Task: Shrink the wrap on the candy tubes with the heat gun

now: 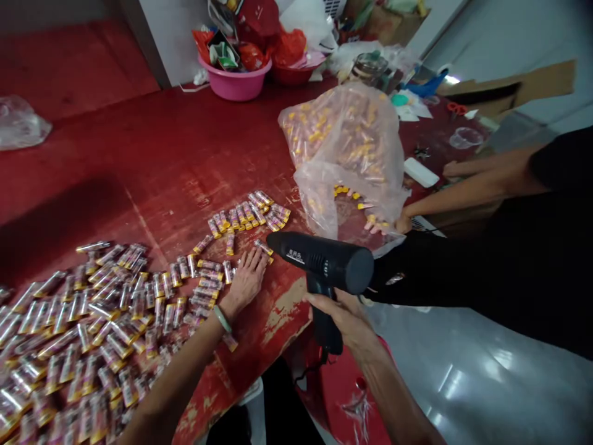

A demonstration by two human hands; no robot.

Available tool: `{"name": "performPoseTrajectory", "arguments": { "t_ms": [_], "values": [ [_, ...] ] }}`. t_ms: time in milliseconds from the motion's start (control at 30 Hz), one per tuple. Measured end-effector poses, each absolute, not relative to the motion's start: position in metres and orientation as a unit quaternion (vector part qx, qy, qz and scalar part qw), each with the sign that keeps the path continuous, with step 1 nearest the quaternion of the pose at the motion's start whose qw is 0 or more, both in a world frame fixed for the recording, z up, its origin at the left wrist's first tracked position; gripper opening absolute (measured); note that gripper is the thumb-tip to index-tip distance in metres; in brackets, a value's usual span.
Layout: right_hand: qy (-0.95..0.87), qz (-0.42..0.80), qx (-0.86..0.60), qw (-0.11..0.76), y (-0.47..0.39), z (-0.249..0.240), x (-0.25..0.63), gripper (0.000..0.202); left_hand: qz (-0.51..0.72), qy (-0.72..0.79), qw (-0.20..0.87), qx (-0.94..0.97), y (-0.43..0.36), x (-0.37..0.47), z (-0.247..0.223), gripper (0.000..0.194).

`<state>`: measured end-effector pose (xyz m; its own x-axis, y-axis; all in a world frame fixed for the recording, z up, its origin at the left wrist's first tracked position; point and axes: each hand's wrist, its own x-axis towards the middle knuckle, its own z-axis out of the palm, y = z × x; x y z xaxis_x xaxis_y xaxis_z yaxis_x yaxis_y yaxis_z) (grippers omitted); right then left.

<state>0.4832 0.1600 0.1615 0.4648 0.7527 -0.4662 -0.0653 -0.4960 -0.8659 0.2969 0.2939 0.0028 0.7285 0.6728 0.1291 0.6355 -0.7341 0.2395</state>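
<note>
My right hand [345,315] is wrapped round the handle of a black hot-air gun [319,256], held above the table's front edge. Its tapered nozzle points left, close to a small tube [264,247] in clear film with a yellow end. Beside that tube my left hand [248,275] lies on the red table, palm down with fingers stretched out; a pale green bangle [222,320] circles the wrist. A short row of wrapped tubes [248,213] lies just beyond the fingers. More spread to the left in a large heap [106,327].
A clear bag [347,130] full of yellow-ended tubes stands at the back right. A co-worker's hand [377,225] reaches into its mouth. Behind are a pink basin [236,83] and a red basin [294,75] with bags. A red stool [347,395] stands below the table edge.
</note>
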Motion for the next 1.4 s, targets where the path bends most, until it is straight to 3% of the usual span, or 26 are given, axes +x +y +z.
{"name": "performPoseTrajectory", "arguments": {
  "t_ms": [133, 300, 500, 633, 900, 1167, 1400],
  "values": [
    [-0.234, 0.478, -0.743, 0.407, 0.166, 0.168, 0.487, 0.036, 0.154, 0.372, 0.106, 0.909, 0.292, 0.281, -0.003, 0.050],
    [-0.132, 0.456, -0.757, 0.450, 0.157, 0.183, 0.505, 0.044, 0.203, 0.365, 0.100, 0.903, 0.334, 0.307, 0.005, 0.051],
    [-0.105, 0.470, -0.718, 0.503, 0.139, 0.183, 0.531, 0.046, 0.138, 0.321, 0.102, 0.931, 0.414, 0.408, 0.026, 0.049],
    [-0.108, 0.489, -0.679, 0.536, 0.129, 0.175, 0.548, 0.039, 0.099, 0.310, 0.074, 0.943, 0.426, 0.438, 0.030, 0.050],
    [-0.080, 0.436, -0.731, 0.518, 0.157, 0.171, 0.560, 0.042, 0.045, 0.368, 0.066, 0.926, 0.371, 0.403, 0.023, 0.063],
    [-0.135, 0.500, -0.728, 0.449, 0.220, 0.168, 0.532, 0.045, 0.178, 0.332, 0.023, 0.926, 0.354, 0.360, -0.006, 0.056],
    [-0.215, 0.495, -0.710, 0.451, 0.218, 0.169, 0.520, 0.037, 0.186, 0.362, 0.006, 0.913, 0.352, 0.338, -0.015, 0.052]
  ]
}}
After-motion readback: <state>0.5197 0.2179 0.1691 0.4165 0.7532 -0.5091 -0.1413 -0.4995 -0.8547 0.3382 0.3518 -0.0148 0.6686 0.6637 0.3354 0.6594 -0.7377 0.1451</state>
